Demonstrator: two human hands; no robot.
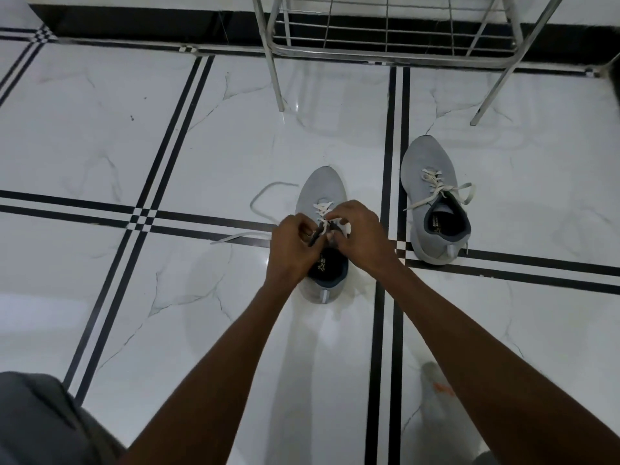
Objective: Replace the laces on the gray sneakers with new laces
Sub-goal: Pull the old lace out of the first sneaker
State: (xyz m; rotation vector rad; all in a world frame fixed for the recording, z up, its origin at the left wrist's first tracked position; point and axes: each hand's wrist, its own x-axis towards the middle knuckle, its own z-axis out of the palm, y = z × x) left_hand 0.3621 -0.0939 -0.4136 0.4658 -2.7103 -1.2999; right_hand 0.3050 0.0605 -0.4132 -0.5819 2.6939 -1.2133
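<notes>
- Near sneaker stands on the tiled floor, long axis running away from the person, toe far, heel near
- Left hand and right hand, fingers curled, pinch its white lace over the eyelets
- Loose lace end trails left
- Second sneaker, tied, stands to the right, toe also pointing away, near a metal rack
</notes>
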